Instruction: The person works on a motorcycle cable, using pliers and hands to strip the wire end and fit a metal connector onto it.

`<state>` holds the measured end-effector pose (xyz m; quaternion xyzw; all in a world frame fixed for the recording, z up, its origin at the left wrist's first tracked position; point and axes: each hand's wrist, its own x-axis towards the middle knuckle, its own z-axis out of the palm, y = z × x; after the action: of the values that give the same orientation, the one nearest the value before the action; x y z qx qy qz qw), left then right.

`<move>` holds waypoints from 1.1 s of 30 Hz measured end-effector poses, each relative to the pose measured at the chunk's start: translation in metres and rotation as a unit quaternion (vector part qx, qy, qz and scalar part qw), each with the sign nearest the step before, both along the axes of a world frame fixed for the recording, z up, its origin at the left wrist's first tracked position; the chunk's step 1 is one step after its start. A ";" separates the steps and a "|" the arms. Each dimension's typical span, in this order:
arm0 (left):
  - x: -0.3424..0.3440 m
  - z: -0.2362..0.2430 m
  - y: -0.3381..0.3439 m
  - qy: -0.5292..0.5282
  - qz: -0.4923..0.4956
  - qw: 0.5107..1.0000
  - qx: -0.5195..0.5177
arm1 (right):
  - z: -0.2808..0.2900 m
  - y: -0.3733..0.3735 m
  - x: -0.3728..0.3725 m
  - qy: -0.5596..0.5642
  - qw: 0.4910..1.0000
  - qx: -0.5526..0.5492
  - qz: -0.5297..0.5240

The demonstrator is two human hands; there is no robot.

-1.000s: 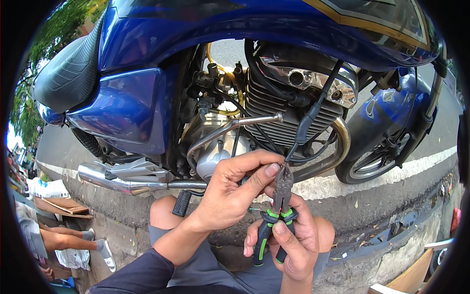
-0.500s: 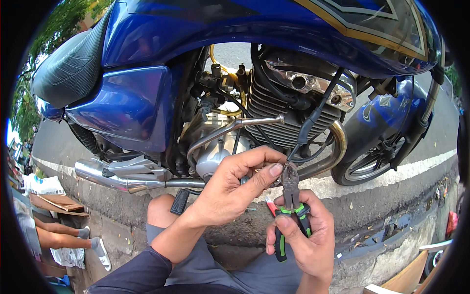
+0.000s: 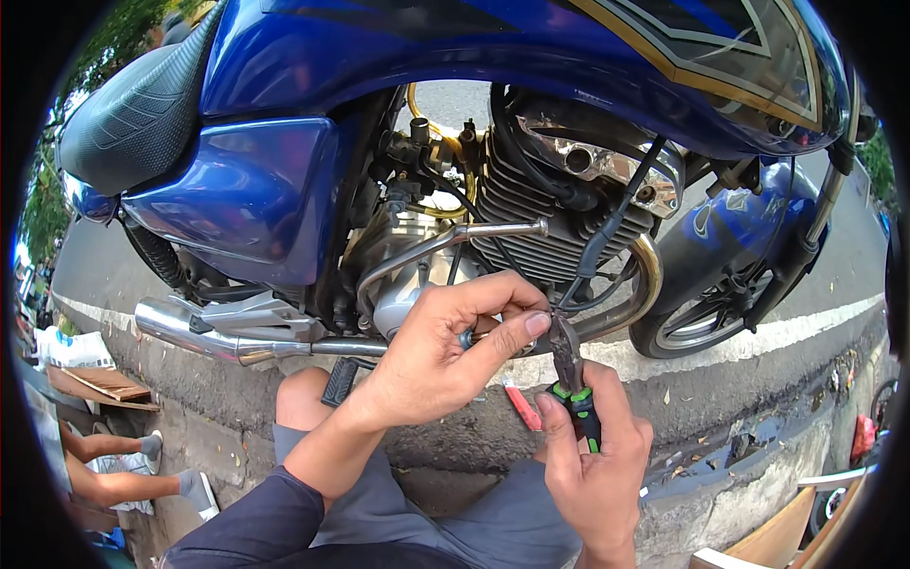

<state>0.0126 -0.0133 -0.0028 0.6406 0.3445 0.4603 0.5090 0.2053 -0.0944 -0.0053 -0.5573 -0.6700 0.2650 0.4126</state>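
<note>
Pinching the thin end of a black cable [image 3: 592, 254] in the left hand [image 3: 441, 351], gripping pliers [image 3: 567, 360] in the right hand [image 3: 595, 455]

Pressing left thumb and index finger together on the cable's lower end, right beside the tip of the pliers (exact contact too small to make out); curling the right fingers round the black and green handles, resting the thumb along them; pointing the metal nose upward, below the finned engine [image 3: 517, 204] and near the curved exhaust pipe [image 3: 650, 275]; facing the side of a blue motorcycle [image 3: 246, 194], sitting low in grey shorts [image 3: 427, 522], left knee near a black foot peg [image 3: 341, 381]; showing between the hands, against the pavement, a long red object [image 3: 522, 406]
</note>
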 end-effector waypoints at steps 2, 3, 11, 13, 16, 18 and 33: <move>0.000 0.003 -0.002 0.009 0.012 1.000 0.007 | 0.003 0.001 -0.002 -0.032 0.999 0.022 -0.005; 0.001 0.004 -0.003 0.041 0.024 0.998 0.042 | 0.005 0.000 -0.004 -0.021 0.999 0.031 -0.006; 0.005 0.007 -0.005 0.135 0.066 0.983 0.105 | -0.008 0.003 0.008 -0.146 0.986 0.072 -0.027; 0.005 0.008 -0.005 0.132 0.048 0.987 0.078 | -0.005 0.004 0.014 -0.248 0.963 0.095 -0.037; 0.008 -0.001 -0.001 0.052 0.017 0.998 0.011 | -0.002 0.007 0.022 -0.317 0.939 0.127 -0.034; 0.007 0.000 0.002 0.020 -0.018 0.999 -0.033 | -0.002 0.011 0.029 -0.343 0.927 0.148 -0.031; -0.004 0.013 0.003 0.093 -0.061 0.993 0.032 | -0.025 0.012 0.025 -0.126 0.979 0.157 0.018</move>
<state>0.0086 -0.0104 0.0102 0.7168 0.3353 0.3774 0.4809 0.2306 -0.0827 -0.0302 -0.5025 -0.7598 0.0910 0.4023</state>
